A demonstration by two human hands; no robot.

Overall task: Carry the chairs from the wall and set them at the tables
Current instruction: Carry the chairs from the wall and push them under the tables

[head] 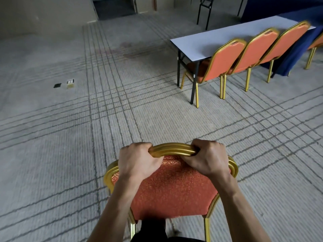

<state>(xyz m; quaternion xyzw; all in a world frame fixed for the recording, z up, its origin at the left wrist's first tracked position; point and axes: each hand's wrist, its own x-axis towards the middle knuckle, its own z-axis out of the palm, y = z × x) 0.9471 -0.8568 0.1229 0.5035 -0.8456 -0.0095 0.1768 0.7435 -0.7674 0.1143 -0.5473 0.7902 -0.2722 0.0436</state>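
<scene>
An orange chair (172, 189) with a gold frame is right below me, its back facing me. My left hand (138, 160) grips the gold top rail on the left, and my right hand (208, 157) grips it on the right, fingers curled over the rail. A white folding table (206, 43) with black legs stands ahead to the right. Three matching orange chairs are tucked along its near side: one (222, 62) at the table's end, a second (255, 49) and a third (286, 40) further back.
Grey carpet (78, 137) with dark grid lines covers the floor between me and the table. A floor socket box (70, 82) lies at the left. A blue-clothed table (300, 48) stands at the far right, with black table legs (204, 11) behind. A dark doorway (113, 6) is at the far wall.
</scene>
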